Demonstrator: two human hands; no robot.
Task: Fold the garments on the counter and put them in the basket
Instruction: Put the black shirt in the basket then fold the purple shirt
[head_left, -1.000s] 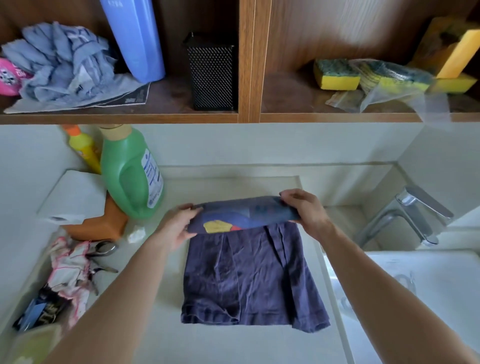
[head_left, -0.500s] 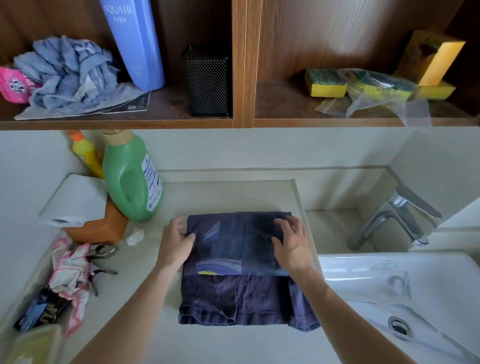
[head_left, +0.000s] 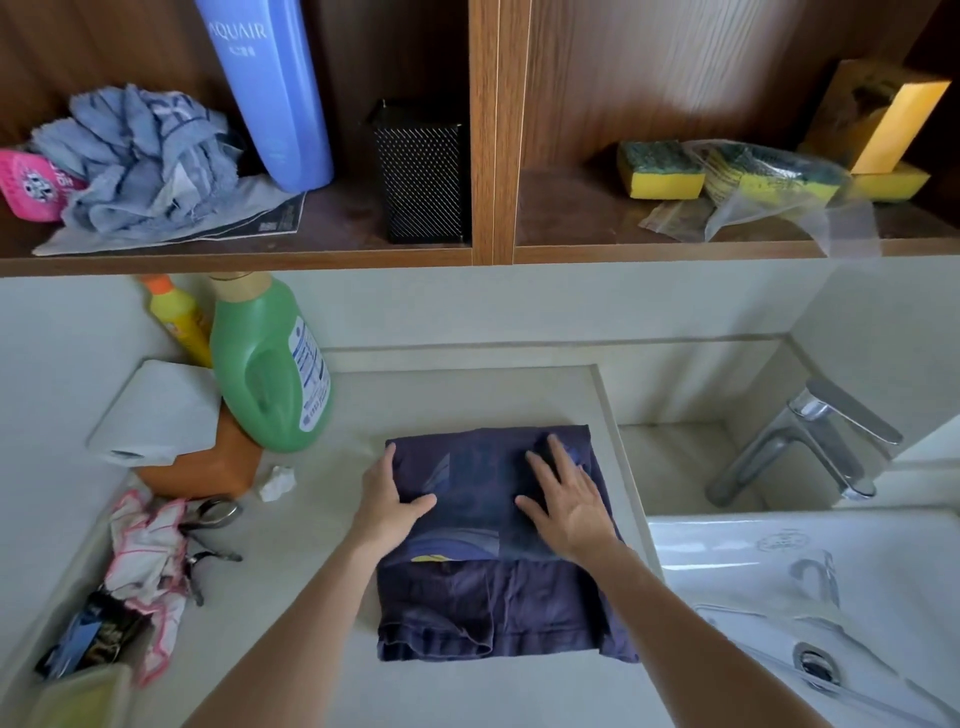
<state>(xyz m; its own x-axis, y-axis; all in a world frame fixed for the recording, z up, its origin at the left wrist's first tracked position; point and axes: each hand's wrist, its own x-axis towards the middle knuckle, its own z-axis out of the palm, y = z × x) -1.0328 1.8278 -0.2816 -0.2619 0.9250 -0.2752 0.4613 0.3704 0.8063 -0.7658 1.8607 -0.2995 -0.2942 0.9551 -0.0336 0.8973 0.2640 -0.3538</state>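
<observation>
A dark navy garment (head_left: 483, 603) with a blue and yellow print lies partly folded on the pale counter (head_left: 467, 395). Its upper part is doubled over toward me, leaving the hem uncovered below. My left hand (head_left: 387, 501) rests on the fold's left edge, fingers straight and thumb spread across the cloth. Flat on the right half of the fold lies my right hand (head_left: 569, 499), fingers spread. No basket is in view.
A green detergent bottle (head_left: 267, 364), a yellow bottle (head_left: 179, 317), a tissue roll (head_left: 156, 410) and scissors (head_left: 215, 514) with a pink-edged cloth crowd the counter's left. A sink (head_left: 810, 587) and tap (head_left: 810, 441) lie right. The shelf above holds crumpled blue cloth (head_left: 140, 161), a black mesh holder (head_left: 423, 179) and sponges (head_left: 660, 169).
Both hands brought the garment's top edge down toward me and laid it over the lower part. They let go of the edge and now lie flat on the fold.
</observation>
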